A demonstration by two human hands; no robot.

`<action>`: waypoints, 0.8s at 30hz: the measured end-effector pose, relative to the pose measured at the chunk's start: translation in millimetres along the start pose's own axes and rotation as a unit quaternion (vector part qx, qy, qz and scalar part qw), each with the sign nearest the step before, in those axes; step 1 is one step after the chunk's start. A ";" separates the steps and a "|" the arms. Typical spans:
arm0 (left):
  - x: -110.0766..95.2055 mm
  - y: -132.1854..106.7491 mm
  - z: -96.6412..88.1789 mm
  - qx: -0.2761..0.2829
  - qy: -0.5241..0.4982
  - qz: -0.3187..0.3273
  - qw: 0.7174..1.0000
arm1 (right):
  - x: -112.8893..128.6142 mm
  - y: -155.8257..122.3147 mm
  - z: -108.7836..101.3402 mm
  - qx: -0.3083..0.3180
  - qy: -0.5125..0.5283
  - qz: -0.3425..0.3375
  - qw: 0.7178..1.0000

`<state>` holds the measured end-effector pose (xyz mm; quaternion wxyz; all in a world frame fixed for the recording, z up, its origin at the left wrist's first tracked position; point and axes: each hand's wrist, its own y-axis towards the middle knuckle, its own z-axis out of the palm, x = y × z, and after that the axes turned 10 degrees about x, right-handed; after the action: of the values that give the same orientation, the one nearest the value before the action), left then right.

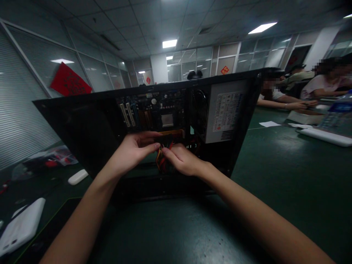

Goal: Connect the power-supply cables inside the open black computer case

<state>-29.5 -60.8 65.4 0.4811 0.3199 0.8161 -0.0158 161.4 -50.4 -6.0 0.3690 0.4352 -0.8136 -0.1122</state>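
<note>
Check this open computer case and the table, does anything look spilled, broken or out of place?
Nothing looks plainly spilled or broken. The untidy spot is the bunched wires at the right hand, low in the computer case; handling may explain that. A few dark specks dot the table in front, too small to identify.

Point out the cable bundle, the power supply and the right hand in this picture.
Cable bundle (164, 164): head view, on its red wires.
Power supply (226, 112): head view, on its labelled side.
Right hand (184, 160): head view, mid-hand, behind the thumb.
</note>
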 end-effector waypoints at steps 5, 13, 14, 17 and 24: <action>2.8 2.2 1.6 -0.013 -0.003 0.000 1.000 | -0.3 1.0 -0.3 -0.001 0.005 0.008 1.000; 3.4 1.1 3.0 -0.017 0.033 0.012 0.999 | 0.7 1.3 -1.0 0.006 0.011 0.008 1.000; 3.7 1.0 3.2 -0.021 0.036 0.014 0.999 | 1.1 1.4 -1.1 0.004 0.009 0.008 1.000; 4.0 1.3 4.1 -0.028 0.029 0.019 0.999 | 0.8 0.8 -1.6 -0.008 -0.005 0.008 1.000; 0.1 0.6 4.8 -0.055 -0.017 0.023 0.998 | -2.2 -3.0 -5.7 -0.235 -0.080 -0.007 0.969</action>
<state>-25.5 -61.8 62.9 0.5123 0.3113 0.7996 0.0350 168.0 -49.7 -4.6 0.3937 0.3318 -0.7881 -0.3374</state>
